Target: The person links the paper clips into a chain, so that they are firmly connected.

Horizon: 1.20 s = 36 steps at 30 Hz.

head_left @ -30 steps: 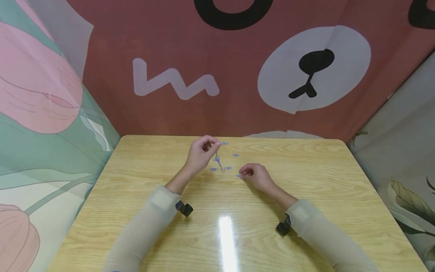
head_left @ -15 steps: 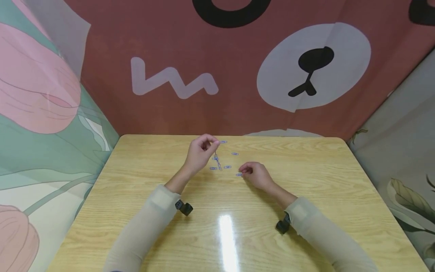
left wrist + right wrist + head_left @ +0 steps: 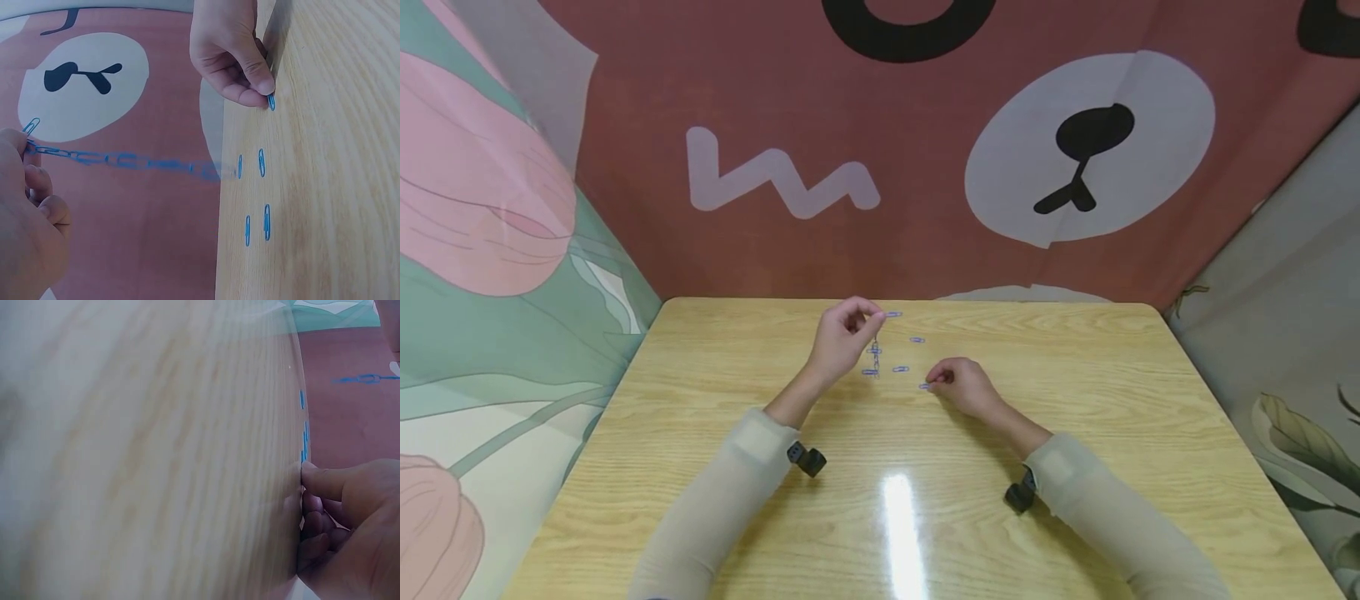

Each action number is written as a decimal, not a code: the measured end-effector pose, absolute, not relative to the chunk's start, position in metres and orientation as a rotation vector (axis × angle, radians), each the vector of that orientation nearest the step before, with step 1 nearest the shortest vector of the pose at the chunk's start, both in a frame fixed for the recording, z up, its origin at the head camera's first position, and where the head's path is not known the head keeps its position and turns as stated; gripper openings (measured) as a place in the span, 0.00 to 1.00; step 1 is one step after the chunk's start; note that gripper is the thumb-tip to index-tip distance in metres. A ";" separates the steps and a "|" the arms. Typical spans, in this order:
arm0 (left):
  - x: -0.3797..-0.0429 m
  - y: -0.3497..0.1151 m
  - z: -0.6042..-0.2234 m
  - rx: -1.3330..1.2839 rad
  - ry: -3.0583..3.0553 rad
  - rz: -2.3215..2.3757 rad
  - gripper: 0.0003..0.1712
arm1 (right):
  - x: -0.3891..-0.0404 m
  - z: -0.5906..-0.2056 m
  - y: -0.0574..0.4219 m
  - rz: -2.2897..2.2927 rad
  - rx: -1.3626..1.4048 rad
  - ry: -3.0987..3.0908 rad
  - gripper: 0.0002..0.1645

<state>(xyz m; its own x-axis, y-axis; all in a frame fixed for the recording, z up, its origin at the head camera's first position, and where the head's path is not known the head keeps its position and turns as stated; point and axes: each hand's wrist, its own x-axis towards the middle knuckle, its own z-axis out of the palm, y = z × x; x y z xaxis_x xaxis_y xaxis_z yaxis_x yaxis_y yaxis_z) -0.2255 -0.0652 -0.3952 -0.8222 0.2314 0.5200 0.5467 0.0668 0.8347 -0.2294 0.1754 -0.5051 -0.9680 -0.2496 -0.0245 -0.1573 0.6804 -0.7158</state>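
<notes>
Blue paperclips (image 3: 128, 160) are dangling, chained, from the pinching left hand (image 3: 844, 337); nearer, the right hand (image 3: 967, 388) is pinching a single clip (image 3: 271, 103), ideally leaving one end exposed.

A printed backdrop (image 3: 917, 167) rises behind the table (image 3: 955, 467).

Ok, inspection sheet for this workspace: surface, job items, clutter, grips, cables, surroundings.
Surface: wood-grain table, bright glare on the near part.
Job items: blue paperclip chain hanging, lower end blurred; four loose clips lying on the table.
Clutter: nothing seen.
Left grip: pinches the chain's upper end; an end clip sticks out, its link to the chain hidden.
Right grip: pinches a single clip; lifted or not, can't tell.
Cables: nothing seen.
Surroundings: printed backdrop behind, patterned hangings both sides.
</notes>
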 end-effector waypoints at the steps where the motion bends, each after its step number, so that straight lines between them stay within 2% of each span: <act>1: -0.225 -0.065 -0.395 -0.787 -2.097 -1.825 0.04 | -0.230 -0.505 0.175 -1.155 -0.340 2.768 0.03; 19: -0.224 -0.065 -0.397 -0.790 -2.098 -1.835 0.04 | -0.226 -0.502 0.170 -0.848 -0.547 2.840 0.04; 26: -0.225 -0.065 -0.397 -0.781 -2.104 -1.832 0.04 | -0.227 -0.502 0.180 -1.022 -0.559 2.770 0.06; 32: -0.225 -0.065 -0.396 -0.783 -2.102 -1.832 0.04 | -0.230 -0.491 0.183 -1.196 -0.482 2.737 0.03; 36: -0.228 -0.066 -0.399 -0.792 -2.095 -1.825 0.05 | -0.232 -0.477 0.186 -1.271 -0.504 2.730 0.06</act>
<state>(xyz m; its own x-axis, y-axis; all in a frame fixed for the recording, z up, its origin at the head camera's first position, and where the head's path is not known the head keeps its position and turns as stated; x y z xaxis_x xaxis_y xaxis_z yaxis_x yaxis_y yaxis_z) -0.2284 -0.0658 -0.3991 -0.8205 0.2338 0.5216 0.5487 0.0666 0.8334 -0.2324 0.1860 -0.4766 -0.9418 -0.3311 0.0585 -0.2580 0.5999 -0.7574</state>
